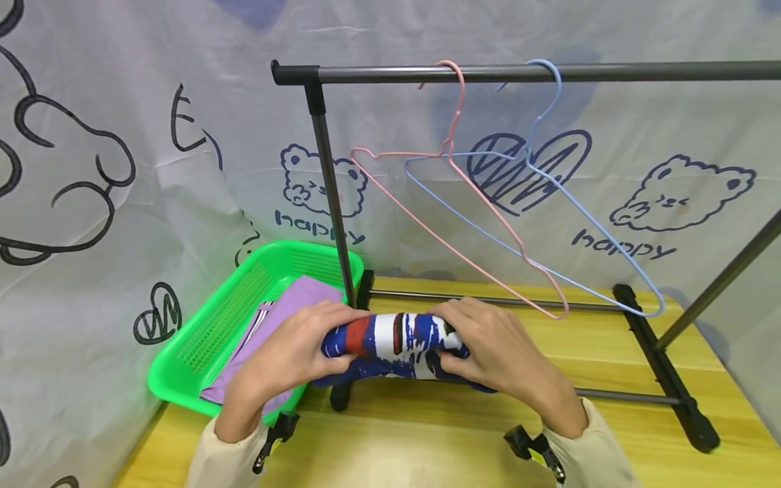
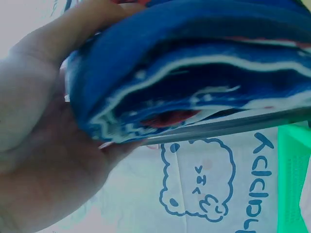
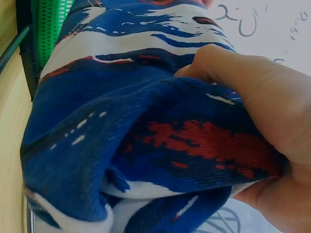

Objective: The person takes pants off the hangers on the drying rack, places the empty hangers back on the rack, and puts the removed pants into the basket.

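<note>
Both hands grip a folded bundle of blue, white and red printed cloth (image 1: 386, 342) in front of the body, above the table. My left hand (image 1: 299, 346) holds its left end, fingers over the top and thumb on the near side. At the opposite end, my right hand (image 1: 495, 347) grips it in the same way. In the left wrist view, the cloth's end (image 2: 160, 43) shows several layers folded over each other. The right wrist view shows a loose, open fold (image 3: 194, 141) beside the thumb. What kind of garment it is cannot be made out.
A dark metal rack (image 1: 610, 72) stands on the wooden table (image 1: 403, 440). From its bar hang a pink hanger (image 1: 450, 152) and a blue hanger (image 1: 529, 159), both bare. Left of it, a green basket (image 1: 210, 318) holds folded purple cloth (image 1: 305, 295). Behind hangs a printed white sheet (image 1: 390, 34).
</note>
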### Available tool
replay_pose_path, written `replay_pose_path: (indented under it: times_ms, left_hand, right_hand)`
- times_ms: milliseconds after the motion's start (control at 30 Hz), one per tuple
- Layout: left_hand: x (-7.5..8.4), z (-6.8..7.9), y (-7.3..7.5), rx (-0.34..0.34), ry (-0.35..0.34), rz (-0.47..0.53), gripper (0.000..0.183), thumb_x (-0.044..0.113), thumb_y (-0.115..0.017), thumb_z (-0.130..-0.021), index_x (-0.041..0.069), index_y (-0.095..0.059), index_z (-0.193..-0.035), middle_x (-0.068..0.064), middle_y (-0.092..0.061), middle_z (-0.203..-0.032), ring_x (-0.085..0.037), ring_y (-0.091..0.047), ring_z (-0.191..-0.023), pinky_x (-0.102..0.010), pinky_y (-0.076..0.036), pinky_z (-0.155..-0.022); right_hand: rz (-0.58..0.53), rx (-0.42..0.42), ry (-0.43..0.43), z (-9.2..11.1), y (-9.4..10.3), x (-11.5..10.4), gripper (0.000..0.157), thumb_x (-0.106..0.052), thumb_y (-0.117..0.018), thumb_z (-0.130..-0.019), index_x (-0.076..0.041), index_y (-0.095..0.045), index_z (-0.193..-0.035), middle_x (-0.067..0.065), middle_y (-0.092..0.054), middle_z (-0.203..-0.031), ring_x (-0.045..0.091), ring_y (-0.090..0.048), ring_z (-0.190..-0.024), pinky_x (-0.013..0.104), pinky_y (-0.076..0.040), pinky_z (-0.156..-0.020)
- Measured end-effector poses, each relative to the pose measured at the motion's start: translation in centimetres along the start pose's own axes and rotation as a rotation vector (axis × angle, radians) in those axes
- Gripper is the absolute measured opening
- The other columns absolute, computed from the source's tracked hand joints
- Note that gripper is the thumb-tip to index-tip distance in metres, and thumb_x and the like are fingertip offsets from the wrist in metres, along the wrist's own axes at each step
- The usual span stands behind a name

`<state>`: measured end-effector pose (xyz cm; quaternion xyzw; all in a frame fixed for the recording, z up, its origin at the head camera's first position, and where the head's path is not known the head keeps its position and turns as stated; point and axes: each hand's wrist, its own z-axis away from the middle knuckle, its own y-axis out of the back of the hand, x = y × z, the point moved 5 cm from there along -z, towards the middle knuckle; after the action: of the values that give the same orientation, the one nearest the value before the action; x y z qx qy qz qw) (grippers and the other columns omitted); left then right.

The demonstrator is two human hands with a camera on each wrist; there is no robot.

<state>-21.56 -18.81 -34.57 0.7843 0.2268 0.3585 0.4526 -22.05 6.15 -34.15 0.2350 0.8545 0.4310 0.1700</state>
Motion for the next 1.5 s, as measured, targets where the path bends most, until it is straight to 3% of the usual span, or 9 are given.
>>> replay_pose_path:
  times_ms: [300, 467, 733, 967, 1267, 1400, 1500]
  left_hand:
    - [0.8, 0.8, 2.0, 0.073, -0.053, -0.212, 0.055, 0.018, -0.091, -0.071, 0.011, -0.068, -0.121, -0.005, -0.069, -0.111, -0.019, -0.062, -0.092, -0.036, -0.055, -0.075]
    - [0.8, 2.1, 2.9, 0.122, -0.063, -0.359, 0.059, 0.023, -0.092, -0.065, 0.011, -0.068, -0.118, -0.004, -0.070, -0.108, -0.019, -0.063, -0.081, -0.033, -0.052, -0.060]
    - [-0.3, 4.0, 5.7, 0.202, -0.071, -0.463, 0.064, 0.022, -0.092, -0.061, 0.010, -0.068, -0.119, -0.008, -0.071, -0.107, -0.022, -0.062, -0.081, -0.033, -0.048, -0.050]
    - [-0.8, 6.8, 7.0, 0.289, -0.011, -0.532, 0.063, 0.021, -0.088, -0.060, 0.010, -0.067, -0.118, -0.005, -0.067, -0.100, -0.020, -0.058, -0.079, -0.032, -0.045, -0.043]
    - [-1.6, 9.4, 8.3, 0.396, 0.099, -0.585, 0.059, 0.023, -0.083, -0.059, 0.011, -0.068, -0.114, -0.007, -0.066, -0.096, -0.024, -0.057, -0.076, -0.041, -0.044, -0.041]
    - [-2.1, 10.4, 8.9, 0.426, 0.126, -0.594, 0.059, 0.022, -0.084, -0.059, 0.008, -0.067, -0.114, -0.010, -0.064, -0.095, -0.027, -0.055, -0.075, -0.043, -0.046, -0.046]
    - [-2.6, 10.7, 8.9, 0.426, 0.154, -0.579, 0.059, 0.020, -0.086, -0.060, 0.005, -0.065, -0.113, -0.011, -0.061, -0.095, -0.030, -0.053, -0.076, -0.047, -0.048, -0.055]
  right_hand:
    - [-0.015, -0.031, 0.001, -2.1, -0.2, -0.6, 0.058, -0.026, -0.089, -0.074, -0.011, -0.065, -0.124, 0.006, -0.071, -0.115, 0.020, -0.068, -0.098, 0.037, -0.058, -0.074]
    - [-0.030, -0.073, 0.016, -3.4, -1.0, -1.6, 0.057, -0.026, -0.089, -0.075, -0.012, -0.064, -0.124, 0.005, -0.070, -0.117, 0.019, -0.067, -0.101, 0.037, -0.057, -0.080]
    - [0.020, -0.126, 0.062, -6.6, -2.2, -3.3, 0.061, -0.027, -0.088, -0.078, -0.010, -0.060, -0.129, 0.006, -0.067, -0.121, 0.022, -0.063, -0.108, 0.040, -0.055, -0.091]
    - [0.113, -0.145, 0.146, -9.8, -3.0, -5.2, 0.061, -0.027, -0.086, -0.082, -0.015, -0.058, -0.135, 0.004, -0.071, -0.123, 0.024, -0.063, -0.112, 0.041, -0.051, -0.091]
    - [0.186, -0.165, 0.227, -13.5, -4.1, -7.3, 0.057, -0.029, -0.084, -0.084, -0.016, -0.060, -0.134, 0.001, -0.071, -0.124, 0.023, -0.062, -0.114, 0.038, -0.051, -0.091]
    - [0.220, -0.167, 0.262, -15.2, -4.8, -8.0, 0.050, -0.026, -0.081, -0.086, -0.018, -0.062, -0.131, -0.002, -0.071, -0.122, 0.021, -0.063, -0.111, 0.035, -0.052, -0.087]
    - [0.259, -0.148, 0.293, -16.2, -5.6, -8.0, 0.044, -0.024, -0.077, -0.089, -0.019, -0.064, -0.131, -0.004, -0.071, -0.122, 0.019, -0.063, -0.114, 0.034, -0.052, -0.092]
